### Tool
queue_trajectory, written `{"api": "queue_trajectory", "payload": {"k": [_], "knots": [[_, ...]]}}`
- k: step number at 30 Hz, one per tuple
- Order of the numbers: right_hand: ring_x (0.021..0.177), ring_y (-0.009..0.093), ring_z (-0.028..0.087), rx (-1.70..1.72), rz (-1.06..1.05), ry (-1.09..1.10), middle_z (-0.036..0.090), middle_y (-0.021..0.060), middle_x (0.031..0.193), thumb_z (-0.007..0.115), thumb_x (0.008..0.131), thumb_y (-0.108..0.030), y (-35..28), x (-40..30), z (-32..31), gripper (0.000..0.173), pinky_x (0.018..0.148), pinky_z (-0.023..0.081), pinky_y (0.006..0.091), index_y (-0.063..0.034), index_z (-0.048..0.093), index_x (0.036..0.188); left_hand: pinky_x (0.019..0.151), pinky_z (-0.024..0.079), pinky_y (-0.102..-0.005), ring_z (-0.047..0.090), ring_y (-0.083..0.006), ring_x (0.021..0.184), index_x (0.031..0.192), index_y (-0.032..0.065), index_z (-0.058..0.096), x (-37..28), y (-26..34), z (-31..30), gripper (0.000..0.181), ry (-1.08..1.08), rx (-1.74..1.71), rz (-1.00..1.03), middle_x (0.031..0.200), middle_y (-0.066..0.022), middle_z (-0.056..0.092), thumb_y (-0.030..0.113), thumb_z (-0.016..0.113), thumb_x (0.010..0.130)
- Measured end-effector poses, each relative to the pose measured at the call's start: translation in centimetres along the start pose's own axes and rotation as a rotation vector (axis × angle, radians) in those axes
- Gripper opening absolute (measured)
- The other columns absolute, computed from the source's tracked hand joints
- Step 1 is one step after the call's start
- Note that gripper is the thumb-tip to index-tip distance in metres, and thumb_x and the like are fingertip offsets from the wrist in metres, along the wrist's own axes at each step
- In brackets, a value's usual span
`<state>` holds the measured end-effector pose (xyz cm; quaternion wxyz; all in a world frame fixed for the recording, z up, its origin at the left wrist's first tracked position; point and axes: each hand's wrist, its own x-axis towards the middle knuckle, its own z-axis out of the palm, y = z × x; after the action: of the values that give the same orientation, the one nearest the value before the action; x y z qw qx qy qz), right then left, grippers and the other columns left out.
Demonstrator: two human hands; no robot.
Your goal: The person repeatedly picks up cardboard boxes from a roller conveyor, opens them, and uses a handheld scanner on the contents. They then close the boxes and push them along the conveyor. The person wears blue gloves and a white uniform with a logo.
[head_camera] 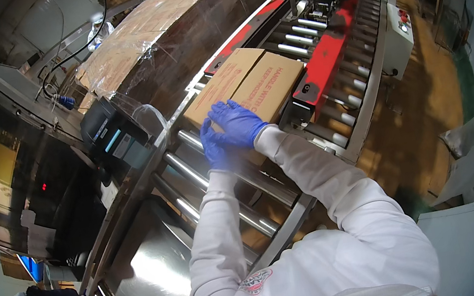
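Observation:
A closed cardboard carton (249, 81) with red printing lies on the conveyor rollers, its far end between two red side rails. A dark, narrow gap runs along the middle of its top, where the flaps meet. My right hand (238, 123), in a blue glove, rests on the carton's near edge with its fingers reaching over the top. Close against it, my left hand (215, 146), also gloved in blue, is raised at the carton's near left corner. Neither hand is wrapped around the carton. Part of the left hand is blurred, and the carton's near face is mostly hidden by my hands.
Red side rails (322, 65) flank the rollers ahead. A black label printer (114, 133) stands left of the conveyor, near a steel plate (149, 271). Film-wrapped cartons (152, 35) are stacked beyond. A control box (398, 38) is at right. Other people work at far left.

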<state>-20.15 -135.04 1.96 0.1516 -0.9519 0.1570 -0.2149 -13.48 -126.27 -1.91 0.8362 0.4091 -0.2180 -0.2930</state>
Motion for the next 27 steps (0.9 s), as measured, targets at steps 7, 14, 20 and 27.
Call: {"api": "queue_trajectory", "payload": {"k": [7,14,20,27], "knots": [[0.131,0.030,0.023,-0.063,0.050,-0.054,0.028,0.0143,0.141,0.038,0.087,-0.051,7.9,1.4,-4.0,0.062,0.109,0.015,0.0365,-0.0090,0.035,0.133,0.098,0.033,-0.0353,0.048,-0.0233,0.114,0.128,0.0035,0.040,-9.5,2.8,-2.4,0.053,-0.400,0.274,-0.285,0.125,-0.0092,0.049,0.040,0.045,0.090],[0.132,0.028,0.022,-0.182,0.103,-0.043,0.025,0.0104,0.143,0.038,0.088,-0.050,16.7,3.1,-6.4,0.059,0.109,0.014,0.0372,-0.0149,0.032,0.136,0.083,0.049,-0.0410,0.060,-0.0320,0.096,0.141,0.0206,-0.003,-15.1,6.1,-4.1,0.082,-0.260,0.259,-0.345,0.122,-0.0208,0.049,0.016,0.056,0.085],[0.133,0.029,0.020,-0.466,0.506,0.097,0.022,0.0101,0.144,0.049,0.082,-0.049,19.0,2.2,-6.2,0.070,0.108,0.012,0.0464,-0.0174,0.022,0.139,0.075,0.052,-0.0553,0.041,-0.0428,0.116,0.133,0.0457,-0.015,-16.3,6.6,-0.8,0.084,-0.077,0.149,-0.349,0.146,-0.0138,0.004,0.028,0.053,0.087],[0.076,0.028,0.061,0.251,-0.318,-0.031,0.062,0.0114,0.095,0.052,0.083,-0.029,0.9,-7.0,-1.0,0.029,0.068,0.049,0.0383,-0.0137,0.057,0.107,0.103,0.029,-0.0532,0.041,-0.0362,0.119,0.115,0.0025,0.051,-10.7,8.0,-6.8,0.041,0.044,-0.474,-0.117,0.121,-0.0246,0.048,0.034,0.046,0.090]]}}
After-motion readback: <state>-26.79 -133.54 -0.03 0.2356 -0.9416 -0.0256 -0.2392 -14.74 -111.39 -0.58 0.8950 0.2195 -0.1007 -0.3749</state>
